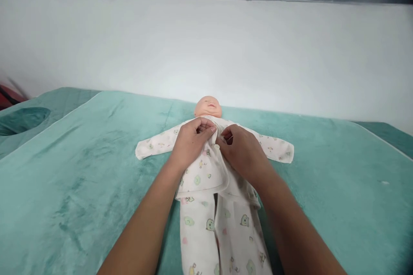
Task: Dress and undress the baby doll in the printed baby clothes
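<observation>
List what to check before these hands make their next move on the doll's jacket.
1. Doll on its back on the green cover: ok.
2. Both sleeves spread out to the sides: ok.
3. Left hand at the front edge of the jacket: ok, fingertips pinched there.
4. Right hand gripping cloth: cannot tell, its curled fingers hide the contact.
5. Upper front fastened: cannot tell, the hands cover part of it.
</observation>
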Motion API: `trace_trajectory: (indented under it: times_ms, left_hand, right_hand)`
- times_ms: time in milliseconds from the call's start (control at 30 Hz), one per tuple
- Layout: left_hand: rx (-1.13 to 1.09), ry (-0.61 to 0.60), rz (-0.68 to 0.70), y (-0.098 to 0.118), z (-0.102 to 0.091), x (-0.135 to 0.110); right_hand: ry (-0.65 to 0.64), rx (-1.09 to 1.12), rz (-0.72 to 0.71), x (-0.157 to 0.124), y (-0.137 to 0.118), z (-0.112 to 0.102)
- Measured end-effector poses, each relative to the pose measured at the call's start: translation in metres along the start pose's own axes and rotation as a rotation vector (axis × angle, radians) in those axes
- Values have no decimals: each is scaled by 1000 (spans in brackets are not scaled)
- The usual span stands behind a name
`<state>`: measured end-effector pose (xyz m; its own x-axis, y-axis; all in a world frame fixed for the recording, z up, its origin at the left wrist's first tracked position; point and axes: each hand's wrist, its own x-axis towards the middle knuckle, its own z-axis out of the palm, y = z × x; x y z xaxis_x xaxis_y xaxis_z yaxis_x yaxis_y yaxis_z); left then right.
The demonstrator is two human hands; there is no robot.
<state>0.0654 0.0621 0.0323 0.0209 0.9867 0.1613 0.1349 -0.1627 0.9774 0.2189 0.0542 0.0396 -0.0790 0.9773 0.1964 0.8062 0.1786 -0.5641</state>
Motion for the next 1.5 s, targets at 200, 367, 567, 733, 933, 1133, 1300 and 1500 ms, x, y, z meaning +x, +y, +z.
trace_trajectory:
  times_ms: [200,367,567,733,933,1133,1300,1500]
  left_hand:
    - [0,-21,6,-3,0,0]
    - [-16,18,-13,-4,1,1]
    - [-70,22,-8,-5,1,1]
    - [-95,19,-27,-3,0,1]
    - [-74,-8,-28,-1,-2,0]
    - [-31,-21,-5,-4,-2,0]
    - [-30,-49,-4,-4,-2,0]
    - [-53,-47,-20,-2,-2,1]
  right_hand:
    - [-58,-103,39,-5,-10,-3]
    - [-41,-143,36,-1,-11,3]
    - [37,-76,-40,3,-5,4]
    - [-1,194,23,7,2,-5]
    - [-152,611,101,10,6,-8]
    - [-201,831,144,12,12,1]
    - [-182,931,129,12,17,10]
    - [-179,905,134,14,17,9]
